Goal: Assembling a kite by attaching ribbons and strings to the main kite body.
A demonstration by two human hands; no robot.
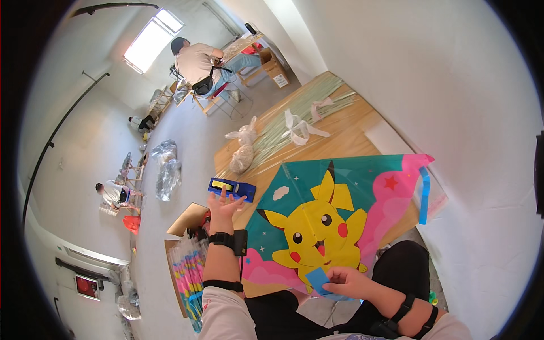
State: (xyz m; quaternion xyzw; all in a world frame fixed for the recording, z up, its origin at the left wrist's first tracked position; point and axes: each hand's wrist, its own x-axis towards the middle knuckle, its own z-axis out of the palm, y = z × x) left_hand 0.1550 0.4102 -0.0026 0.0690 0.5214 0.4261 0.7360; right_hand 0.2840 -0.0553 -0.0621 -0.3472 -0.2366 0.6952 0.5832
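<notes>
A kite [300,218] in teal and pink, printed with a yellow cartoon character, lies over the wooden table's near edge and reaches toward my lap. At its lower edge my right hand [347,281] is closed, pinching a blue strip [316,279] against or close to the kite; the exact contact is hidden. My left hand [224,208] is stretched out with fingers spread, at a blue tape dispenser [242,191] holding a yellow roll. Its fingertips overlap the dispenser's near side; whether they touch it I cannot tell. Another blue strip [424,195] hangs from the kite's right corner.
Thin pale sticks [300,119] and white ties [300,129] lie on the table [362,122], near a knotted plastic bag [242,156]. Left of me stands a cardboard box [173,272] of colourful wrapped pieces. A white wall rises at right. Other people work farther off, one seated [195,62].
</notes>
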